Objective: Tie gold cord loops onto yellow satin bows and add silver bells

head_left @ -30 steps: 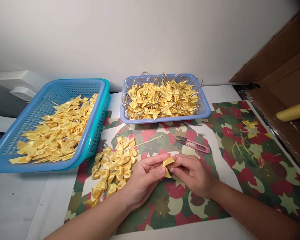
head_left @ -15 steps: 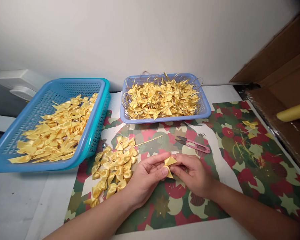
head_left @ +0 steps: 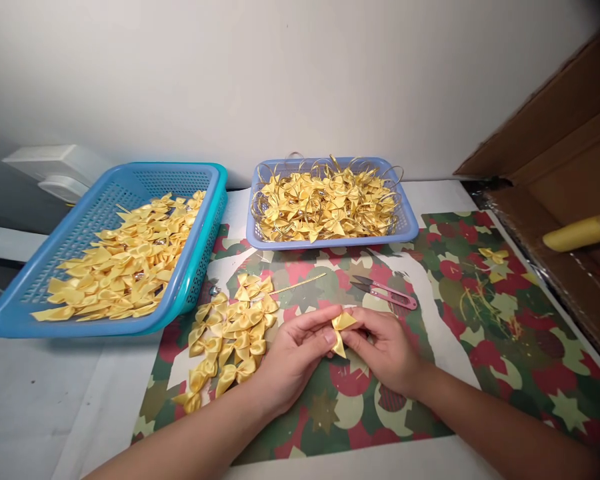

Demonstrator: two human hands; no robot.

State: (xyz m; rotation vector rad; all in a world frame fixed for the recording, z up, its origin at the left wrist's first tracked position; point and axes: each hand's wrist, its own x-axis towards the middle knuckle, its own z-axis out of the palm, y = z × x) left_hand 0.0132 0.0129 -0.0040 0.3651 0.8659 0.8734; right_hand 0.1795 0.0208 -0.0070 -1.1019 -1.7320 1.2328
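Observation:
Between my two hands is a yellow satin ribbon bow (head_left: 341, 331), its pointed tails showing and its rest hidden by fingers. My left hand (head_left: 300, 353) pinches it with thumb and fingers from the left. From the right, my right hand (head_left: 383, 347) is closed on the same bow. A pile of similar yellow bows (head_left: 237, 333) lies just left of my left hand. Behind my hands are thread snips (head_left: 387, 292) with pink handles and dark blades, and a thin gold cord (head_left: 300, 283) lies near the pile.
A blue basket (head_left: 105, 328), nested in a teal one, holds many bows at left. Against the wall, a smaller blue basket (head_left: 330, 244) holds bows with gold cord loops. Thread scraps (head_left: 487, 307) and a bow lie right on the patterned sheet (head_left: 370, 427). A cardboard box (head_left: 545, 147) stands at right.
The camera view has shifted slightly. Both hands stay in nearly the same place on the bow, which is turned a little.

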